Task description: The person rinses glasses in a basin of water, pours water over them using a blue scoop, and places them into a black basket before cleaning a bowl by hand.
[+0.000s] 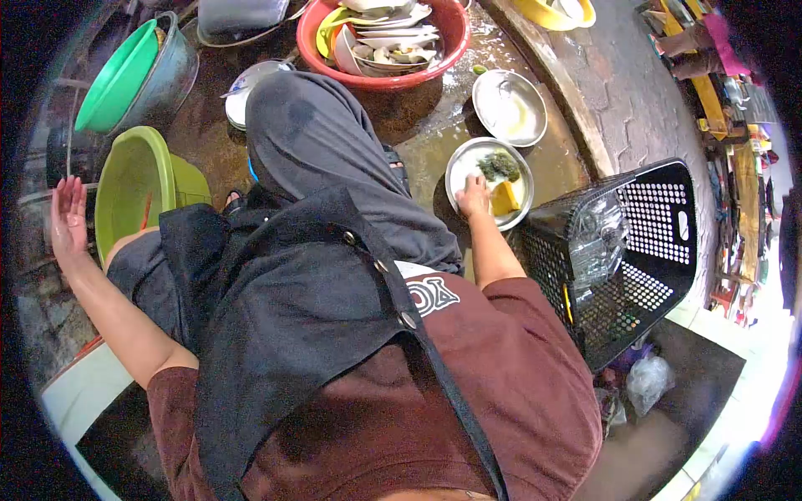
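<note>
My left hand (71,215) is raised at the far left, fingers stretched out and holding nothing, just beside a light-green basin (185,179). My right hand (474,197) reaches over a round metal plate (458,169) on the wet ground. Its fingers point down toward a dark green scouring pad (499,166) and seem partly extended, with nothing visible in them. A yellow sponge (505,199) lies in the same plate, just right of the fingers. Behind that plate sits another round metal dish (508,108) with pale liquid in it.
A red basin (393,82) piled with dishes stands ahead. A black perforated crate (660,230) with clear plastic lies at right. Left are a bright green basin (117,83) and a grey tub (180,75). A yellow basin (555,23) stands beyond a raised curb (555,83).
</note>
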Tool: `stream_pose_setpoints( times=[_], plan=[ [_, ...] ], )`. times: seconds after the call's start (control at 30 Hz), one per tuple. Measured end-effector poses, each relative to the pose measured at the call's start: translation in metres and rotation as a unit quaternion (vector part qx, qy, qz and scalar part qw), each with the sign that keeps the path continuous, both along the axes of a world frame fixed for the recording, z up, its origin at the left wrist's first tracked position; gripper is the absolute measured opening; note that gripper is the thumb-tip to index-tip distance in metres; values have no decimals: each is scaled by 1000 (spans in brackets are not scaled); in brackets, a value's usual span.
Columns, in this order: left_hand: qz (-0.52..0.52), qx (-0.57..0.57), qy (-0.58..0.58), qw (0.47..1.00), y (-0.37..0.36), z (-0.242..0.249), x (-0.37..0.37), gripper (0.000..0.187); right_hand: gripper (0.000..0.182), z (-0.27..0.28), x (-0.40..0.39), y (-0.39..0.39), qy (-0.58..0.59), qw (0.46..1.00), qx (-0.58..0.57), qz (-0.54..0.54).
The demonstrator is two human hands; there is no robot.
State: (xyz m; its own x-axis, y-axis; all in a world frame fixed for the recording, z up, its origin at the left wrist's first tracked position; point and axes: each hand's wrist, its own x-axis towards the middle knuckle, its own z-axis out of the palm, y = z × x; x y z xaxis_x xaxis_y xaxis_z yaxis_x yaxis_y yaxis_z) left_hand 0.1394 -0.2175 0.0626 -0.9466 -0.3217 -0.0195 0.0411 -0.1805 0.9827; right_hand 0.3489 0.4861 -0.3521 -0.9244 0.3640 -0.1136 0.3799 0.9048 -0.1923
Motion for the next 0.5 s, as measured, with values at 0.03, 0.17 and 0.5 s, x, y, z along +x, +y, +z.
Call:
stream_pose_setpoints(
  times=[0.03, 0.17, 0.5],
  plan=[
    [20, 7, -12, 1000, -4, -5, 2, 30, 45, -4, -3, 1, -20, 999, -24, -41],
    [-13, 28, -25, 999, -26, -15, 6, 30, 47, -7, -10, 3, -29, 984, -115, -135],
    [-11, 24, -35, 999, -24, -17, 11, 30, 40, 4, -27, 58, -8, 974, -182, -132]
  ],
)
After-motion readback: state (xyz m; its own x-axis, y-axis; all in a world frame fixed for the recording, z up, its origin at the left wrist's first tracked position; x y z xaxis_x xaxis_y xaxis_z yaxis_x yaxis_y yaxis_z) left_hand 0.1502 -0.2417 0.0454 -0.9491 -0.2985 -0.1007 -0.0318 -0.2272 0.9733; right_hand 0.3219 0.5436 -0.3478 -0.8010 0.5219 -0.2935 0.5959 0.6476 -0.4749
